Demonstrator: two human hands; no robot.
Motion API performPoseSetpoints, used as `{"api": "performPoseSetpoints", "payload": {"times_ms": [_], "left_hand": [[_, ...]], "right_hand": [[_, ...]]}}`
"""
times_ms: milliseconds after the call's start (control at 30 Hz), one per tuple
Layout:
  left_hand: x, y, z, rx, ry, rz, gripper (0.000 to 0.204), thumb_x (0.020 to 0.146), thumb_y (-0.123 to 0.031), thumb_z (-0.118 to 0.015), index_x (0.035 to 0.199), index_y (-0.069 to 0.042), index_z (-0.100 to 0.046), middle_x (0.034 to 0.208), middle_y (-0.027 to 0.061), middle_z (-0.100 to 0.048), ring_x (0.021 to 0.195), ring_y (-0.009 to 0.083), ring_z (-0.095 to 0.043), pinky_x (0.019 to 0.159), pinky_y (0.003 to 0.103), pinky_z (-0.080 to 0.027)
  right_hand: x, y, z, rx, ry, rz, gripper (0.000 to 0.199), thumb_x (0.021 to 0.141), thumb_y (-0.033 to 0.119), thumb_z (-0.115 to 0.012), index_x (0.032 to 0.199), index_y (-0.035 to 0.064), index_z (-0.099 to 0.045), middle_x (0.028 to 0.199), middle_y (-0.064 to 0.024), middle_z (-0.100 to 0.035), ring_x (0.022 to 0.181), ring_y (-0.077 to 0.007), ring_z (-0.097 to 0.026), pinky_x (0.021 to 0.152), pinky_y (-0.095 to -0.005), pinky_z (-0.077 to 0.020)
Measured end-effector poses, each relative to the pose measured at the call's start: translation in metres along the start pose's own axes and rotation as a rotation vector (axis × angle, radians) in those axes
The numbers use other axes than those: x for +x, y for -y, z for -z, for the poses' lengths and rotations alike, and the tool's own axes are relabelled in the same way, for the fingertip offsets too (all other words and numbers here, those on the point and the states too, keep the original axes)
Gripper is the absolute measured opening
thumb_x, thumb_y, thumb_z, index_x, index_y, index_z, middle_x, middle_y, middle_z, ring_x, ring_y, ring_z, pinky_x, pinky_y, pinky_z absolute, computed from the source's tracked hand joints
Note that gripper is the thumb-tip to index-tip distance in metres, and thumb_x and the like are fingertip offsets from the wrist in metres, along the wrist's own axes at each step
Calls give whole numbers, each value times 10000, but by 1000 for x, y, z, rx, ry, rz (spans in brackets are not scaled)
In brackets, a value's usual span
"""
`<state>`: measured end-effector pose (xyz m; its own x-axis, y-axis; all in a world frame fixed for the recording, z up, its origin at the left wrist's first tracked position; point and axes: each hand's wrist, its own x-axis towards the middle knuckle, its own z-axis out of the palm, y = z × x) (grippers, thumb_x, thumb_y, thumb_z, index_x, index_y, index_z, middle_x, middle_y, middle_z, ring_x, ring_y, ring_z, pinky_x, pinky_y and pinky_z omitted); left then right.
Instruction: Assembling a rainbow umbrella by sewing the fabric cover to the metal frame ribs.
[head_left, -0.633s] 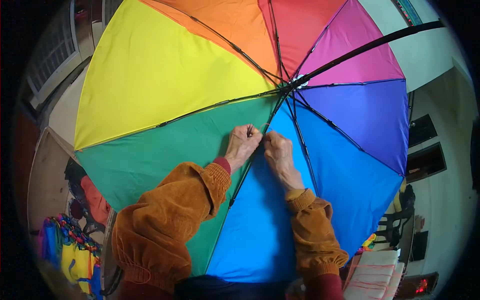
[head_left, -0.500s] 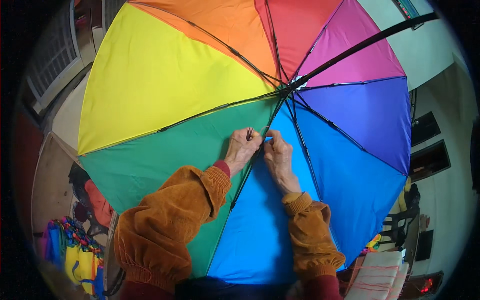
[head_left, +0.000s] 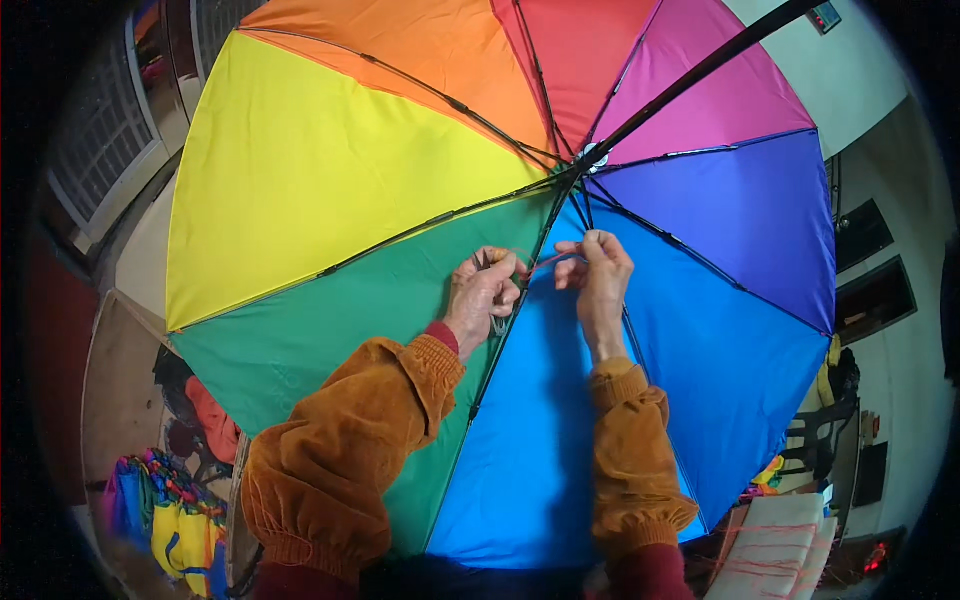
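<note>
while open, rainbow umbrella (head_left: 330, 190) shows black ribs (head_left: 400, 235).

Umbrella canopy (head_left: 330, 190): smooth woven cloth, slight sheen, taut panels. Ribs (head_left: 420, 222) and shaft (head_left: 700, 75): thin dark metal, matt black finish. Sleeves (head_left: 340, 460): ochre velvet-like cloth, soft nap, ribbed gathered cuffs. Thread (head_left: 550, 260) between the hands: fine, pinkish, matt. Far wall (head_left: 860, 80): flat painted finish.

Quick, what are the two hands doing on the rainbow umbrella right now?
Left hand: closed, pinching a thin pinkish thread at a black rib of the umbrella.
Right hand: closed, pinching the thread's other end.
</note>
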<state>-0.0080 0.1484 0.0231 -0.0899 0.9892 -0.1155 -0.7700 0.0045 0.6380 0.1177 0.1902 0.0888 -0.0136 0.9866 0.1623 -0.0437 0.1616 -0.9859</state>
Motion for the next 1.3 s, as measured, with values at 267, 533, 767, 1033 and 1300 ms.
{"api": "performPoseSetpoints", "payload": {"times_ms": [267,533,767,1033,1300], "left_hand": [[6,4,1,553,-58,-68,133,840,-133,-561,736,-85,-493,637,-37,-463,484,35,-378,379,198,-268],[8,4,0,819,-16,-183,139,804,-121,-559,698,-57,-496,604,-51,-410,564,45,-363,476,224,-318],[11,17,3,923,-61,-393,100,796,-62,-576,726,-35,-510,642,-37,-435,603,60,-394,513,228,-352],[18,30,14,455,13,-358,76,795,-34,-611,790,-20,-536,710,-30,-492,631,61,-415,541,233,-379],[3,11,-1,585,43,-292,104,799,-77,-608,754,-15,-539,666,-28,-501,618,63,-437,546,218,-379]], "right_hand": [[9,19,21,347,38,-73,187,909,145,-509,748,53,-478,559,8,-394,435,-90,-373,462,-276,-451],[10,25,24,240,13,87,174,887,134,-547,754,23,-523,545,25,-344,441,-71,-337,459,-282,-465],[-2,49,-1,-47,164,57,156,869,99,-555,778,-27,-577,566,12,-416,457,-64,-382,459,-268,-470],[21,96,-46,-133,300,344,129,856,77,-570,826,-45,-603,588,2,-468,479,-63,-416,486,-246,-471],[36,82,-45,-103,263,333,143,852,100,-583,819,-38,-604,570,-4,-479,496,-76,-467,513,-259,-481]]}}
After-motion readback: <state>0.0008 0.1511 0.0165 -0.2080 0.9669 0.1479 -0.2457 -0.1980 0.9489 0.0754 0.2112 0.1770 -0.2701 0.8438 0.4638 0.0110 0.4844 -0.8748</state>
